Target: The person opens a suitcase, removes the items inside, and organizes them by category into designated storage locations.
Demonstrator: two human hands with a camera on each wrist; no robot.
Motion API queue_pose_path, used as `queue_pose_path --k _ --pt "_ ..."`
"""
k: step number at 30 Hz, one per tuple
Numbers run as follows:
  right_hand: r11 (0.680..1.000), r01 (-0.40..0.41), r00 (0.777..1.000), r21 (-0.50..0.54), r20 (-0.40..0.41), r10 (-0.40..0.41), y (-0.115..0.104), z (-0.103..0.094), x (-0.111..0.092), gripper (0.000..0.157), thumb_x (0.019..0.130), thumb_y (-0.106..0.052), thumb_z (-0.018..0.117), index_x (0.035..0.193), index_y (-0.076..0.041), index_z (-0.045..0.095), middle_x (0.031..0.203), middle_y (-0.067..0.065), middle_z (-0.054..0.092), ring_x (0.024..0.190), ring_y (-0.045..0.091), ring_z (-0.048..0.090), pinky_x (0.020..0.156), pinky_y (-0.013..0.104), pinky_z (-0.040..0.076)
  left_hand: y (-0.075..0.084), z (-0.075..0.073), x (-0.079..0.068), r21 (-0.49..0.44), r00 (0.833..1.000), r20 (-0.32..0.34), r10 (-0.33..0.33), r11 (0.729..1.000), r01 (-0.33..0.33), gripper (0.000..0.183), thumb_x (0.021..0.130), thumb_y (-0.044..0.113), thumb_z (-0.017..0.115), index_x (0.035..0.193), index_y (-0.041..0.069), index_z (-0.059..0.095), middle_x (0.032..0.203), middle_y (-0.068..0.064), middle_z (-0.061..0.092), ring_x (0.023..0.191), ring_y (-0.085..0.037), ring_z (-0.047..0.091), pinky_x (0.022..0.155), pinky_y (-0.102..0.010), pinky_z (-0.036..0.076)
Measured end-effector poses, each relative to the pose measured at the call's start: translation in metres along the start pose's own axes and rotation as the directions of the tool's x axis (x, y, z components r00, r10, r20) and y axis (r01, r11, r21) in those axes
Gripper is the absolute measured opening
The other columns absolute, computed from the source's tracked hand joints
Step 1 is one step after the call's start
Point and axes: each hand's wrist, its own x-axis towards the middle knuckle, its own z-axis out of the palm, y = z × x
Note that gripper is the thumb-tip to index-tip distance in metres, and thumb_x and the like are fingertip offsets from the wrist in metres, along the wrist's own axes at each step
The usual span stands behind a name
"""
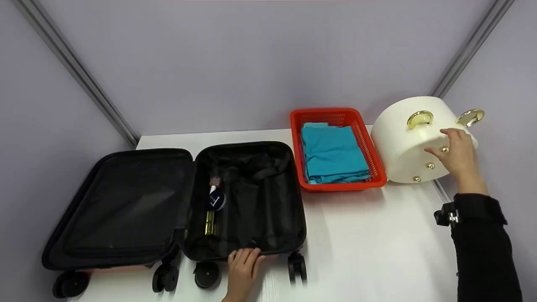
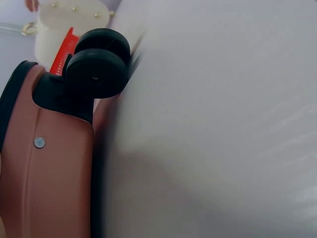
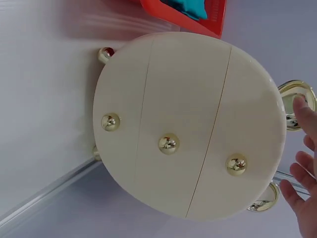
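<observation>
My right hand (image 1: 457,155), thumb and fingers spread apart, hovers at the front of a white drum-shaped drawer box (image 1: 407,147). Three gold knobs (image 3: 169,144) dot its face, and two gold ear-shaped loops (image 3: 297,104) stand on its top near my fingertips. My left hand (image 1: 242,268) rests its fingers on the near rim of an open suitcase (image 1: 300,235), black inside and pink outside. Along the left side of that half lie a round dark blue tin (image 1: 216,199), a gold packet (image 1: 209,223) and a small pinkish bottle with a white part (image 1: 215,183).
A red plastic basket (image 1: 342,188) holding folded teal cloth (image 1: 333,151) stands between suitcase and drawer box. The suitcase's other half (image 1: 121,205) lies flat at left. Black wheels (image 1: 297,266) stick out toward the near side. Pale walls (image 1: 251,63) enclose the white table (image 1: 369,235).
</observation>
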Motion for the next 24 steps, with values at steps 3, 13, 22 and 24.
queue_pose_path --k 3,13,22,24 --pt "0.997 -0.057 0.994 -0.049 0.089 0.061 0.007 -0.003 0.008 0.076 0.074 -0.023 0.071 0.129 0.01 0.03 0.132 0.033 0.025 0.12 0.05 0.021 0.097 0.056 0.015 0.0 0.001 0.001 -0.003 1.0 -0.015 0.012 1.0 -0.012 0.021 0.084 0.029 0.058 0.083 0.008 0.064 0.076 0.001 0.055 0.067 -0.014 0.052 0.066 -0.037 0.036" --pt "0.989 -0.08 0.96 -0.127 0.255 0.111 0.022 -0.005 0.016 0.101 0.073 -0.034 0.07 0.141 -0.003 0.002 0.142 0.027 -0.002 0.127 0.043 -0.008 0.096 0.061 0.0 0.001 0.004 0.005 -0.002 1.0 -0.01 0.016 1.0 -0.016 0.027 0.089 0.032 0.051 0.082 0.009 0.063 0.076 0.001 0.055 0.068 -0.015 0.051 0.068 -0.039 0.036" --pt "0.984 -0.087 0.943 -0.157 0.304 0.132 0.026 -0.006 0.014 0.089 0.082 -0.042 0.058 0.141 -0.005 0.003 0.14 0.029 -0.003 0.125 0.046 -0.009 0.094 0.062 -0.003 0.003 0.007 0.006 -0.001 1.0 -0.014 0.015 1.0 -0.015 0.027 0.088 0.033 0.052 0.083 0.01 0.063 0.076 0.001 0.055 0.068 -0.015 0.052 0.068 -0.039 0.036" --pt "0.983 -0.093 0.952 -0.156 0.276 0.133 0.026 -0.005 0.013 0.086 0.083 -0.039 0.059 0.141 -0.004 0.007 0.14 0.03 0.001 0.126 0.047 -0.005 0.095 0.061 0.0 0.004 0.007 0.006 0.0 1.0 -0.01 0.013 1.0 -0.013 0.025 0.088 0.033 0.053 0.083 0.01 0.063 0.076 0.002 0.055 0.068 -0.014 0.051 0.068 -0.039 0.036"
